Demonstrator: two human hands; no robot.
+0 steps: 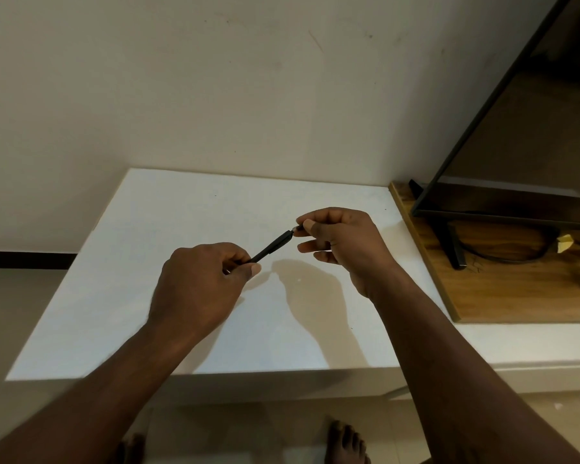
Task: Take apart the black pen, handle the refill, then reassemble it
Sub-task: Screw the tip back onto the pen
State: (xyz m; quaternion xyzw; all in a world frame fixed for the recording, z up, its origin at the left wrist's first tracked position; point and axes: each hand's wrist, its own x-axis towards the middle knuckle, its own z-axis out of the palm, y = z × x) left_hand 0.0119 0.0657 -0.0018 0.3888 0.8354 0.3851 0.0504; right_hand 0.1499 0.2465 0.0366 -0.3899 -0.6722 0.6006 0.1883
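Note:
The black pen hangs slantwise in the air above the white table, held between both hands. My left hand grips its lower end, fingers curled around the barrel. My right hand pinches the upper end between thumb and forefinger, where a small silvery bit shows at a narrow gap in the pen. The refill is hidden from view.
A wooden board lies to the right of the table, carrying a dark TV screen on a black stand with a cable. A wall rises just behind the table. My bare feet show on the floor below the front edge.

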